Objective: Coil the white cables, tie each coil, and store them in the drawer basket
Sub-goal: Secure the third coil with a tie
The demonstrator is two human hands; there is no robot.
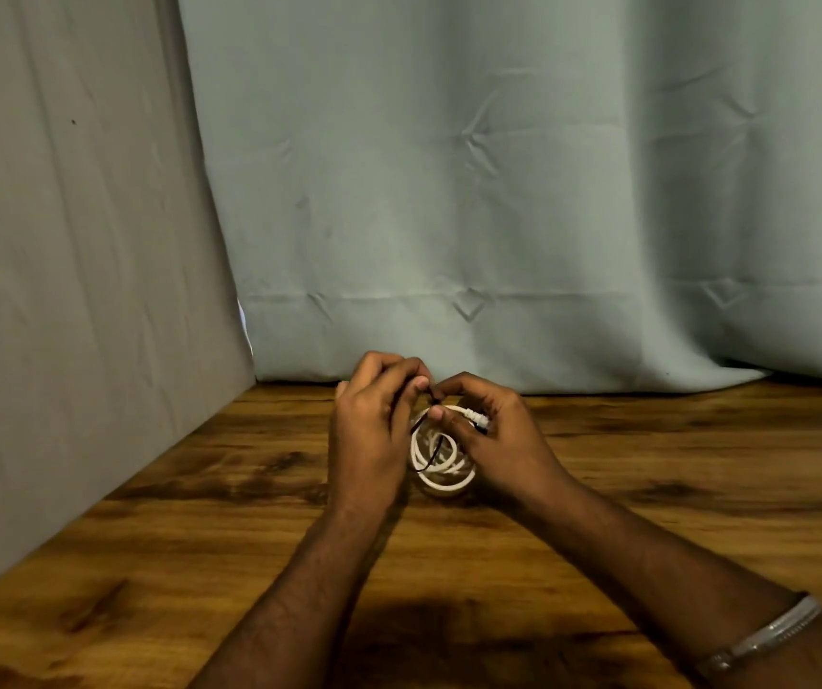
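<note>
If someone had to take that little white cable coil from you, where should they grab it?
Probably the near, lower arc of the coiled white cable, coming from below: there the bundled loops show bare. The left hand and right hand crowd the top, pinching the thin black tie.

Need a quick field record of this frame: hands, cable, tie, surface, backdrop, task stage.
left hand: pinches the black tie above the coil
right hand: pinches the tie at the coil's top
white cable coil: wound in loops, held between both hands over the table
black tie: thin, crosses the coil, ends held at the top
wooden table: dark-grained
curtain: pale green, behind
bracelet: on right wrist
stage: tying; drawer basket not in view
</note>
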